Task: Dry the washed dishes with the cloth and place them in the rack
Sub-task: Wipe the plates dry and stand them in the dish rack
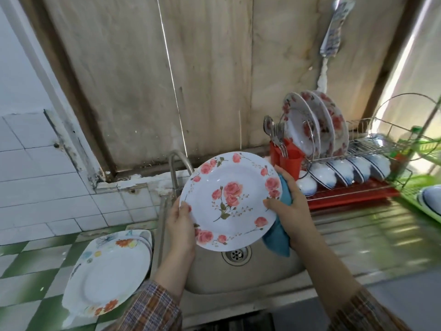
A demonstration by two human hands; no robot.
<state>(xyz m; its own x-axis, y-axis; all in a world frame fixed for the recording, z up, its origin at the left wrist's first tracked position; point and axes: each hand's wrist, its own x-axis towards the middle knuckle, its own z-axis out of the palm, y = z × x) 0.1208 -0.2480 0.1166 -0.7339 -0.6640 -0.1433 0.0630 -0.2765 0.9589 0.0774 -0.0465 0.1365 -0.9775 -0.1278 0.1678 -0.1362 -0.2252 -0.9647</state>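
Rose plate [229, 199] between the hands [179, 225] [293, 211], blue cloth [278, 237] in the right.

White plate [229, 201] with pink roses, held up and tilted, face showing, blue cloth [279, 237] bunched behind its right edge, wire rack [353, 193] to the right, rose plates [317, 125] standing in it, bowls [346, 172] leaning below

One wide head-worn view faces forward and down, close above the left hand [180, 226] and right hand [292, 212] at the sink [262, 273].
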